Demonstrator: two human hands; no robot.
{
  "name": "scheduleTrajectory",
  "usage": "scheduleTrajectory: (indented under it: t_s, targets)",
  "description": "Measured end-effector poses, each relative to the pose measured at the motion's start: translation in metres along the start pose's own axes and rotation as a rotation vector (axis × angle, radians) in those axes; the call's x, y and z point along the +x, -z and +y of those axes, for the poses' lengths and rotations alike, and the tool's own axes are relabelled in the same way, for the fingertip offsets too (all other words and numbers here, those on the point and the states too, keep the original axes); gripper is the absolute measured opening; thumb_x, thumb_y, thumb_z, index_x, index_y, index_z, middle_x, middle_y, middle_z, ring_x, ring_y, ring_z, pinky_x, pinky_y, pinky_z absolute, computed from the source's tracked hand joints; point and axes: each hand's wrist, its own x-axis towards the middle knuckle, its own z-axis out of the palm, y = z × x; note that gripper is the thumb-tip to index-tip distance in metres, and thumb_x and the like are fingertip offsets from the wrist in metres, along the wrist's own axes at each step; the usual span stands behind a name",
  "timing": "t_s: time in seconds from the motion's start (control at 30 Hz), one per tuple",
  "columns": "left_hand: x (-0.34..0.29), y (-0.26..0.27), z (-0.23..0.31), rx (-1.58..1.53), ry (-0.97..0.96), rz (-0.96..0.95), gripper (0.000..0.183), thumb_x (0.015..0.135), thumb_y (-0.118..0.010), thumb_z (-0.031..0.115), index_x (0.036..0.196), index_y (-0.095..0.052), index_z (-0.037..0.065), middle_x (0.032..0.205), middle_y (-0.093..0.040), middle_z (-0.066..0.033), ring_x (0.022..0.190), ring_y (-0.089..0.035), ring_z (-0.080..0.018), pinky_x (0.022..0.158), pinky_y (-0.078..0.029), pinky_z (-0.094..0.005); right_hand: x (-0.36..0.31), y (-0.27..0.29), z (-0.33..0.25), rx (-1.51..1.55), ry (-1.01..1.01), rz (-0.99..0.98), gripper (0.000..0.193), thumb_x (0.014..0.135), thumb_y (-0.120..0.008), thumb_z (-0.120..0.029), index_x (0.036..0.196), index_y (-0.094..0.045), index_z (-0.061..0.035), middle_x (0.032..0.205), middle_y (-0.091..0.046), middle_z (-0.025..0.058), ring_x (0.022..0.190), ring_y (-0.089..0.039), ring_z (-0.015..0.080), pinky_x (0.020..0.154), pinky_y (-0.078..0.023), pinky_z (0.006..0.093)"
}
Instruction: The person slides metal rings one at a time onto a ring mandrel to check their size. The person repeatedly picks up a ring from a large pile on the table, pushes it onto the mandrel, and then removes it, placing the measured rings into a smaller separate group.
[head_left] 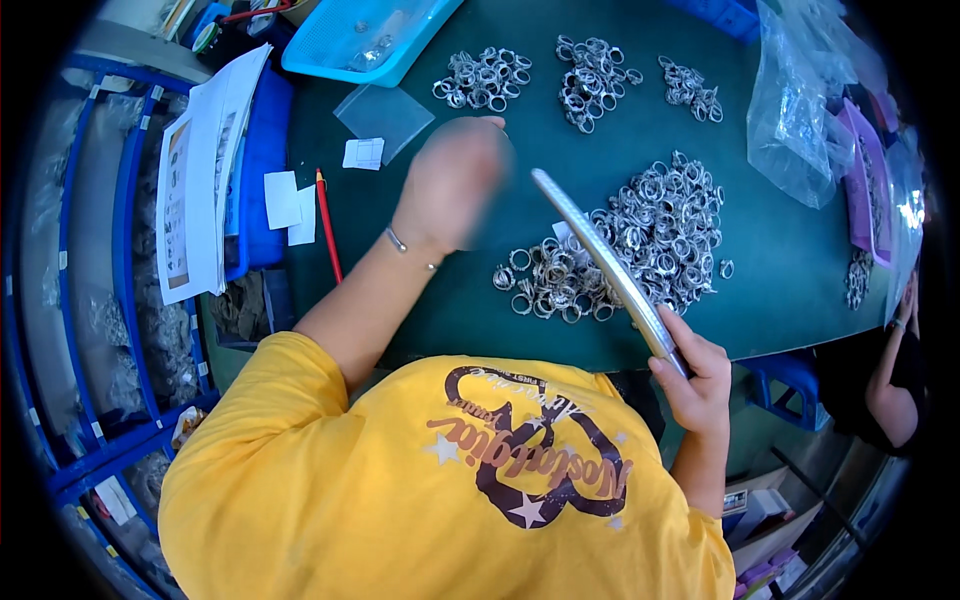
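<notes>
My right hand [692,375] is closed round the thick lower end of a tapered silver ring mandrel [610,265], which slants up and left. Beneath and beside the mandrel lies a big heap of silver rings [665,225], partly covered by it. My left hand [455,185] is raised over the table, left of the mandrel's thin tip and apart from it. A blur hides most of its fingers, so whether they hold anything cannot be made out. Three smaller ring piles lie at the far side: one at left [483,78], one in the middle [593,80], one at right [692,88].
The green table [440,310] also bears a blue basket [345,35], a clear plastic bag [385,120], paper slips [283,200] and a red pencil [328,225]. Plastic bags [800,110] and a purple tray [865,180] line the right edge, where another person's arm [893,375] shows.
</notes>
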Motion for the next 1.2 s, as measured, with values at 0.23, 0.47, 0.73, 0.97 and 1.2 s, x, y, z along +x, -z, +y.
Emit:
scheduleTrajectory:
  t_s: [0.23, 0.47, 0.73, 0.97, 1.2]
  targets:
    - [0.056, -0.016, -0.003, 0.955, -0.133, -0.001, 0.016, 0.083, -0.057, 0.007, 0.097, -0.061, 0.0, 0.082, -0.061, -0.006, 0.069, -0.06, -0.0099, 0.059, -0.049, -0.022, -0.006, 0.007, 0.002, 0.034, -0.158, 0.181, 0.049, 0.074, -0.061, -0.001, 0.12, -0.048, 0.0057, 0.088, -0.06, 0.0072, 0.074, -0.052, 0.0081, 0.068, -0.042, 0.0202]
    - [0.116, -0.019, -0.03, 1.177, -0.092, -0.036, 0.017, 0.08, -0.059, 0.007, 0.093, -0.062, -0.003, 0.079, -0.059, -0.0067, 0.064, -0.061, -0.0128, 0.056, -0.05, -0.0235, -0.011, 0.01, 0.001, 0.068, -0.171, 0.283, 0.049, 0.075, -0.06, -0.001, 0.122, -0.046, 0.0058, 0.092, -0.058, 0.0043, 0.077, -0.05, 0.0065, 0.07, -0.04, 0.0187]
    - [0.051, -0.044, -0.014, 1.415, 0.082, -0.577, 0.028, 0.074, -0.069, 0.028, 0.08, -0.063, 0.002, 0.073, -0.06, -0.0085, 0.068, -0.057, -0.0168, 0.063, -0.046, -0.0288, -0.016, 0.011, 0.005, 0.117, -0.248, 0.333, 0.05, 0.075, -0.06, 0.0, 0.123, -0.046, 0.0058, 0.094, -0.058, 0.0039, 0.078, -0.05, 0.0061, 0.072, -0.04, 0.0183]
    - [0.024, -0.017, -0.024, 1.497, 0.064, -0.683, 0.019, 0.075, -0.067, 0.019, 0.083, -0.064, 0.002, 0.082, -0.057, -0.0093, 0.073, -0.056, -0.0192, 0.066, -0.045, -0.0304, -0.007, 0.005, 0.004, 0.116, -0.177, 0.292, 0.049, 0.075, -0.059, 0.001, 0.122, -0.047, 0.0057, 0.096, -0.058, 0.0054, 0.081, -0.051, 0.0073, 0.074, -0.041, 0.0195]
    - [0.016, -0.025, -0.018, 1.437, 0.176, -0.682, 0.009, 0.074, -0.067, 0.009, 0.077, -0.061, 0.002, 0.099, -0.051, -0.0072, 0.074, -0.051, -0.0147, 0.068, -0.044, -0.026, -0.005, 0.004, 0.003, 0.072, -0.172, 0.229, 0.049, 0.075, -0.06, -0.002, 0.122, -0.047, 0.0046, 0.093, -0.059, 0.0054, 0.075, -0.051, 0.0066, 0.069, -0.041, 0.019]
